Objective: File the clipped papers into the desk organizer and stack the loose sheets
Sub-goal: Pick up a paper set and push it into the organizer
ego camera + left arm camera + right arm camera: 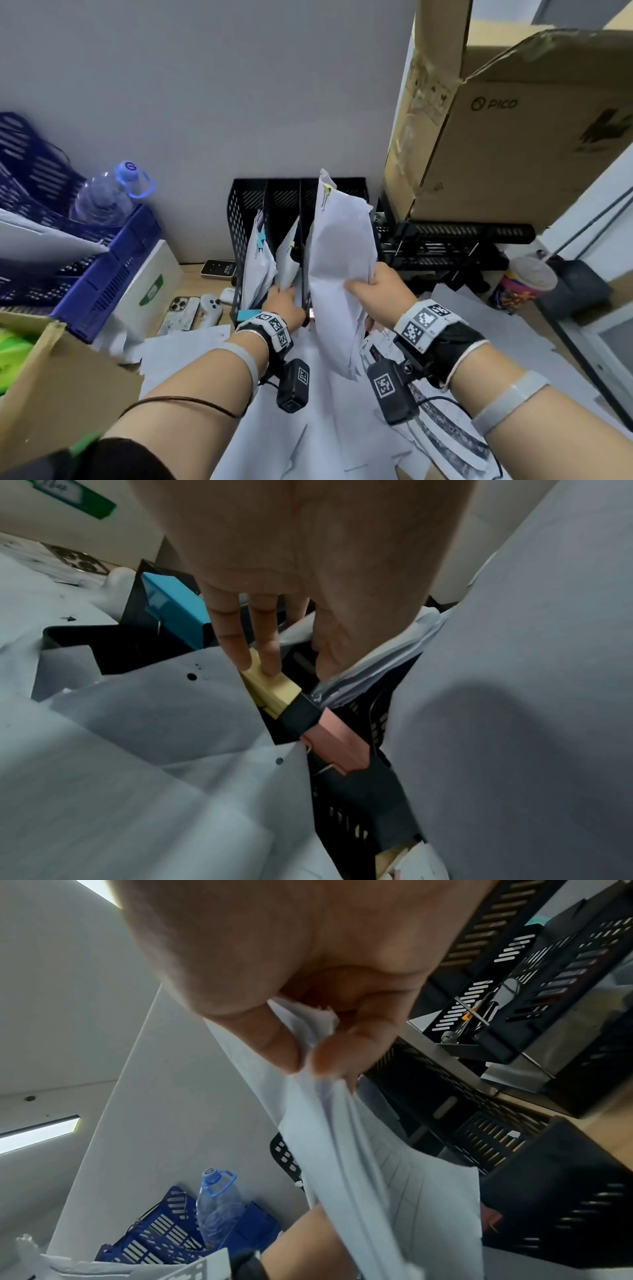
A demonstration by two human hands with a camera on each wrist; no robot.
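Papers (337,274) in right grip (373,286) hide organizer's (246,202) right slot.

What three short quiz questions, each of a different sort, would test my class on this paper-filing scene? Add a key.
1. True or false: the right hand holds a clipped bundle of papers.
2. Where is the left hand? A) on the water bottle B) at the black desk organizer C) on the cardboard box
3. Fill in: loose sheets lie on the ____.

Key: 1 true; 2 B; 3 desk.
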